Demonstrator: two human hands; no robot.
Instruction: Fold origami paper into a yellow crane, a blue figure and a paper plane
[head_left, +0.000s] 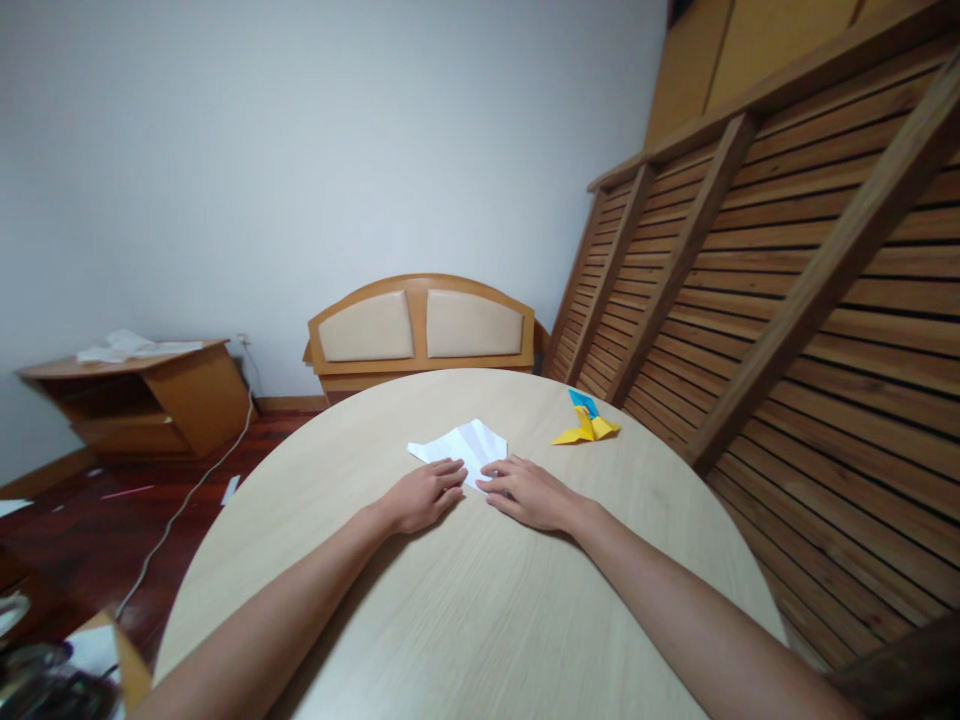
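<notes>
A folded sheet of white paper (pixel 471 442) lies flat on the round wooden table (pixel 480 620), with a narrow point sticking out to its left and crease lines across it. My left hand (pixel 426 494) rests on its lower left edge, fingers stretched out and palm down. From the other side my right hand (pixel 525 490) lies on the lower right edge, its fingers also extended. The fingertips of both hands face each other, a small gap of paper between them. Beyond my right hand stands a yellow and blue folded-paper figure (pixel 589 424).
A slatted wooden frame (pixel 750 260) leans along the right side. Behind the table is a padded headboard (pixel 424 325). At left, a low wooden cabinet (pixel 161 400) carries white sheets, and a cable (pixel 196 490) runs over the dark floor. A cluttered box (pixel 90 650) sits lower left.
</notes>
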